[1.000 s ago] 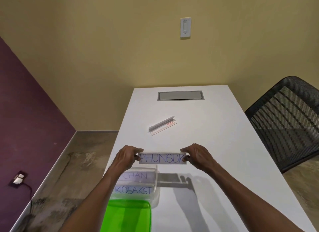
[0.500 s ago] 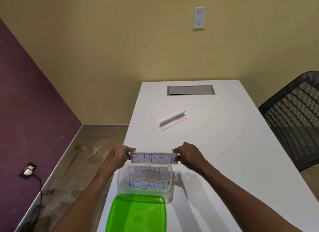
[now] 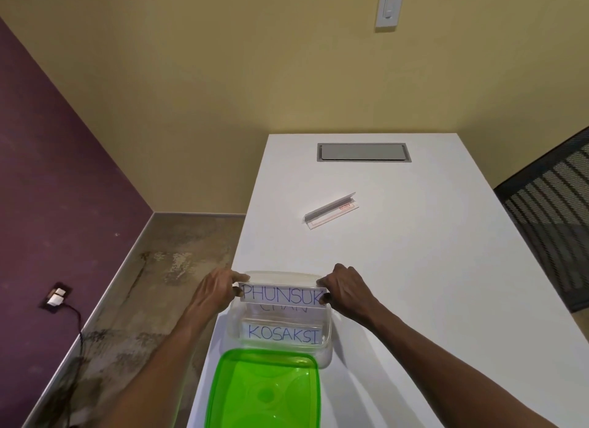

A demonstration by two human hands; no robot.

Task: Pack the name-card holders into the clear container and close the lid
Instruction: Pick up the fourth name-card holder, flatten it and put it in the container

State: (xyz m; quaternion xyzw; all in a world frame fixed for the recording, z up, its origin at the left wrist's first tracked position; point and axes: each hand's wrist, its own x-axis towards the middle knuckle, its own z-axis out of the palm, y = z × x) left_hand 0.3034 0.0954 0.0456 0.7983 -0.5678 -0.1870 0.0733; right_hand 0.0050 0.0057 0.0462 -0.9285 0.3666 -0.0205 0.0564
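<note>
I hold a clear name-card holder marked PHUNSUK [image 3: 283,294] over the far part of the clear container [image 3: 329,348], which stands near the table's left edge. My left hand [image 3: 214,291] pinches its left end and my right hand [image 3: 345,290] pinches its right end. Inside the container stand two more holders: one marked KOSAKSI [image 3: 283,333] at the near side, and one marked CHAN [image 3: 283,308] mostly hidden behind the held card. The green lid [image 3: 264,392] lies on the table just in front of the container. Another holder [image 3: 331,210] lies flat farther up the table.
The white table [image 3: 414,284] has a grey cable hatch [image 3: 364,152] near its far end. A black mesh chair [image 3: 551,217] stands at the right. The table's left edge drops to a concrete floor with a wall socket and cable [image 3: 57,297].
Both hands have carried the PHUNSUK holder toward me and down, from beyond the container to over its far part. It now covers most of the CHAN card.
</note>
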